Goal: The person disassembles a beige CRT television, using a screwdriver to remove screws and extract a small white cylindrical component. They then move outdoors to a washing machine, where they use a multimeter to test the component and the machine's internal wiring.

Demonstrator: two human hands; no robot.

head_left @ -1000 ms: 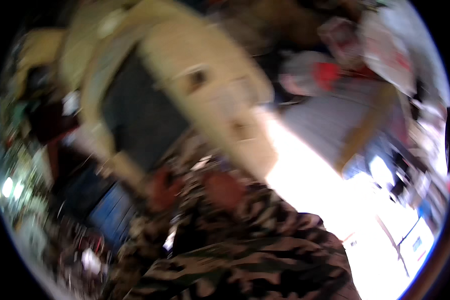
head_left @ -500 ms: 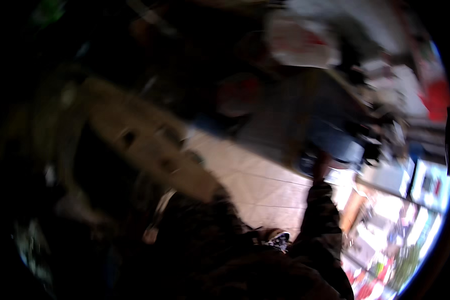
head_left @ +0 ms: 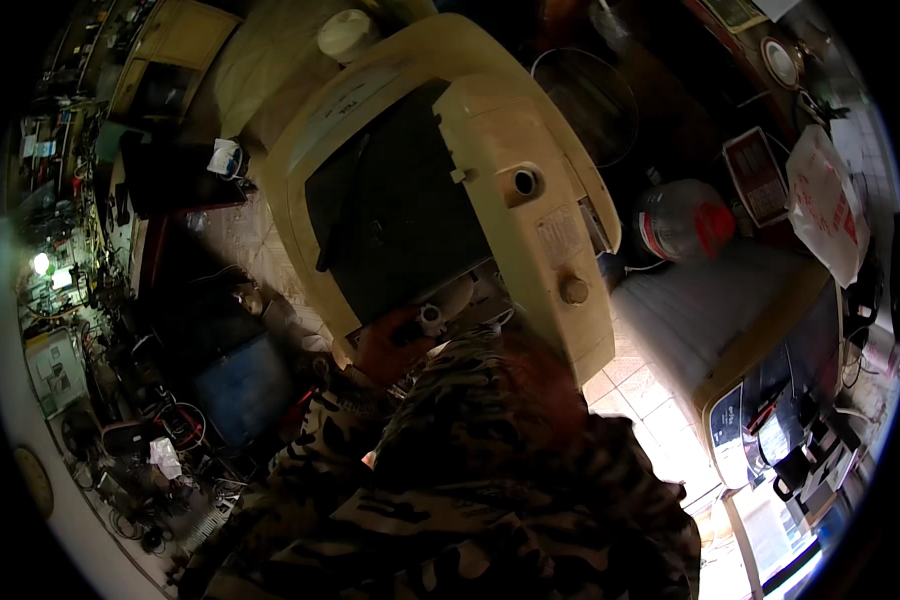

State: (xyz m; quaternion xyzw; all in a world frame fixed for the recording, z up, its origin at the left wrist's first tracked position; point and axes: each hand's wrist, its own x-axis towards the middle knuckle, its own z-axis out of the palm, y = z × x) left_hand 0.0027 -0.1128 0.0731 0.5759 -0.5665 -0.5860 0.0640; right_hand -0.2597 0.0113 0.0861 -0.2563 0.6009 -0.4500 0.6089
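A large beige plastic appliance casing (head_left: pixel 300 180) with a dark flat panel (head_left: pixel 400 200) stands before me. Along its right side lies a long beige cover (head_left: pixel 515 215) with a round hole and a knob. At the casing's near edge, the fingers of my left hand (head_left: pixel 388 348) curl against a small white ring-ended part (head_left: pixel 430 320), seemingly gripping it. My right hand (head_left: pixel 545 385) is a reddish blur close to the lower end of the cover, and its fingers cannot be made out. Camouflage sleeves cover both arms.
A clear jug with a red cap (head_left: pixel 683 220), a red and white box (head_left: pixel 757 178) and a white plastic bag (head_left: pixel 827 205) are at the right, beyond a grey-topped appliance (head_left: pixel 715 310). Cluttered shelves (head_left: pixel 65 250) and a blue flat object (head_left: pixel 240 390) lie left.
My view has swung round from blurred, with the tiled floor at its middle, to the beige casing before me. A blurred right arm reached out earlier; now both hands are near the casing.
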